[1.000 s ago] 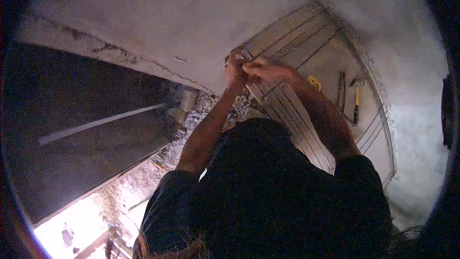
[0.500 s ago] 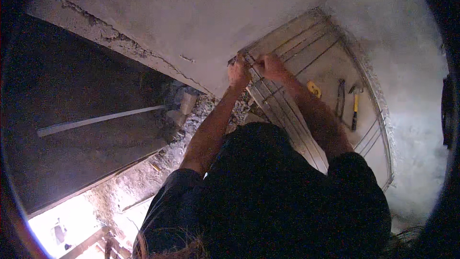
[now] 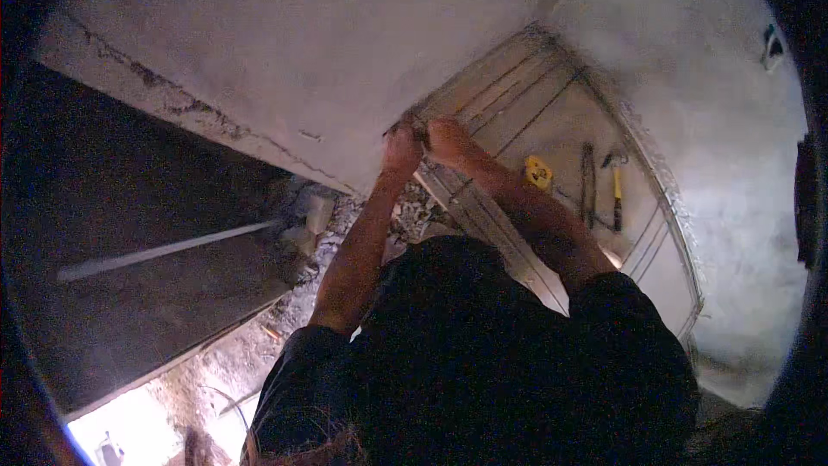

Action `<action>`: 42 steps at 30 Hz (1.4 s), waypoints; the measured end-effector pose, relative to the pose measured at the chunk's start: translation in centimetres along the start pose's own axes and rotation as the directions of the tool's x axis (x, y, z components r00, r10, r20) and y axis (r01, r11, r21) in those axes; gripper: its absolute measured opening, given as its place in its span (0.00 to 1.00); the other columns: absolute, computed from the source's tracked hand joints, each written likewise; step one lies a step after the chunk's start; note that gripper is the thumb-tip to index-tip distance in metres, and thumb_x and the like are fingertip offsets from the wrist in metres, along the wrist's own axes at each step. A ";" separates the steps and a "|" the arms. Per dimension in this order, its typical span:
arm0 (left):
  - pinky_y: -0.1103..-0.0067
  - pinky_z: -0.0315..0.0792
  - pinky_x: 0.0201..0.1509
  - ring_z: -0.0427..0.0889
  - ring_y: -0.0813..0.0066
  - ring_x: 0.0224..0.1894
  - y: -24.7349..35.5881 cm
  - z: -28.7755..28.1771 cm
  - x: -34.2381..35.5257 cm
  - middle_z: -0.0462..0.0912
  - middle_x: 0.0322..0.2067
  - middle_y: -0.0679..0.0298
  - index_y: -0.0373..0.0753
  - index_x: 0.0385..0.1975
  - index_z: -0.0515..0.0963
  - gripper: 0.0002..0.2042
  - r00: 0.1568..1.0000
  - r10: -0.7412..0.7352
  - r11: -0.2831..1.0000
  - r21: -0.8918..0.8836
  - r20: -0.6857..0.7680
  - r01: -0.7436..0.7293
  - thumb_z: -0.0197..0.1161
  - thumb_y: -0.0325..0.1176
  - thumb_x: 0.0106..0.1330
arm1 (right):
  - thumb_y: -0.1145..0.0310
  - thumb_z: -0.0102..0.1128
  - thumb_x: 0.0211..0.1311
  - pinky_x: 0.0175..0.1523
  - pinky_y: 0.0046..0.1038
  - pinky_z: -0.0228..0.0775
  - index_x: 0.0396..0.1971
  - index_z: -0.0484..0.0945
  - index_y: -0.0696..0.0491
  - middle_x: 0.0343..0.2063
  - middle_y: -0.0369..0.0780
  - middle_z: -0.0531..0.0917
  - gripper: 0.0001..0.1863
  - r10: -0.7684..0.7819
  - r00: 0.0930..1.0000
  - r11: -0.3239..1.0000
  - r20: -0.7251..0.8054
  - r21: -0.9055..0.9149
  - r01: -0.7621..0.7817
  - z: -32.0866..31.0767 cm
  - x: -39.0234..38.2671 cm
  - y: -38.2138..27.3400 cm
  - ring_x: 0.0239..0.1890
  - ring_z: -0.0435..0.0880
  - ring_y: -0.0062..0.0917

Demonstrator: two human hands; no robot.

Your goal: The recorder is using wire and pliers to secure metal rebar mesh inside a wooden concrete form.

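My left hand (image 3: 402,152) and my right hand (image 3: 447,140) are close together at the corner of a grid of thin steel rebar (image 3: 542,108), beside the pale wall. Both have their fingers closed. A small dark piece shows between them, but what each hand grips is hidden by the fingers. The rebar lies over a wedge-shaped floor panel (image 3: 561,142). To the right of my right forearm lie a yellow tape measure (image 3: 538,172), a long dark tool (image 3: 588,183) of unclear kind and a hammer (image 3: 617,185) with a yellow and black handle.
A pale wall (image 3: 285,26) with a cracked lower edge rises ahead; a curved grey wall (image 3: 690,103) stands right. Rubble (image 3: 416,211) lies below my left hand. To the left is a dark recess with a pale strip (image 3: 164,250) across it. Bright light comes from lower left.
The view has shifted, so wall, tools and rebar sit differently in it. My hands stay at the rebar's corner; my right hand is now nearer to my left.
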State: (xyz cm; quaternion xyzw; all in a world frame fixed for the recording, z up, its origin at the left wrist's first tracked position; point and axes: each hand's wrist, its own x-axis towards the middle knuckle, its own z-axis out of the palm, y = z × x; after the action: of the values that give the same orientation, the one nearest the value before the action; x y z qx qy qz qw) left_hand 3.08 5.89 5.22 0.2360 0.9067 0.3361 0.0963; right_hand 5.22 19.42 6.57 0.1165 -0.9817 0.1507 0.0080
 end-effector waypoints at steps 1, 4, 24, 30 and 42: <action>0.61 0.65 0.45 0.68 0.49 0.47 -0.2 0.4 -0.3 0.68 0.45 0.44 0.35 0.48 0.64 0.20 1.000 0.016 0.998 0.058 -0.002 -0.016 0.52 0.31 0.54 | 0.66 0.60 0.40 0.33 0.40 0.67 0.22 0.73 0.62 0.20 0.51 0.75 0.13 0.054 0.998 0.997 -0.042 -0.058 -0.057 2.4 0.3 1.1 0.28 0.76 0.44; 0.59 0.62 0.50 0.66 0.50 0.51 -3.8 3.9 -1.6 0.64 0.49 0.41 0.36 0.53 0.61 0.23 0.932 0.233 0.951 0.267 -0.277 -0.158 0.51 0.33 0.55 | 0.62 0.60 0.42 0.28 0.40 0.66 0.22 0.73 0.60 0.19 0.49 0.75 0.15 0.158 0.987 0.985 -0.030 -0.067 -0.160 4.0 1.5 1.9 0.23 0.75 0.42; 0.62 0.62 0.45 0.70 0.48 0.37 -1.6 3.7 -0.9 0.72 0.34 0.44 0.30 0.44 0.63 0.29 0.858 -0.398 0.822 -0.542 -0.325 0.177 0.31 0.54 0.65 | 0.70 0.47 0.51 0.37 0.40 0.69 0.30 0.74 0.55 0.30 0.48 0.77 0.09 -0.417 0.864 0.909 -0.281 -0.145 0.392 -2.3 -0.3 0.0 0.32 0.76 0.40; 0.60 0.59 0.48 0.67 0.45 0.41 -1.7 3.4 -0.6 0.70 0.38 0.44 0.31 0.42 0.64 0.27 0.895 -0.385 0.801 -0.563 -0.224 0.203 0.31 0.53 0.64 | 0.72 0.55 0.42 0.37 0.37 0.68 0.28 0.73 0.59 0.28 0.48 0.75 0.10 -0.236 0.955 0.972 0.181 0.061 0.229 -5.1 0.6 -1.1 0.35 0.75 0.41; 0.59 0.61 0.48 0.70 0.44 0.41 -6.3 6.3 0.5 0.67 0.46 0.41 0.32 0.56 0.53 0.29 0.989 -0.080 0.872 -0.490 -0.122 0.010 0.51 0.40 0.59 | 0.64 0.56 0.44 0.35 0.35 0.67 0.28 0.76 0.56 0.23 0.45 0.78 0.13 0.297 0.887 0.862 0.354 0.299 -0.408 1.1 0.2 -0.1 0.27 0.77 0.34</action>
State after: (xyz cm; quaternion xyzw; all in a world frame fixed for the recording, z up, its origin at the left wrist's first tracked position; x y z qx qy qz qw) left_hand 2.44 5.47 -3.69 0.1591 0.8023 0.5670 0.0974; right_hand 5.08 18.97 5.60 -0.0463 -0.9305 0.3104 -0.1887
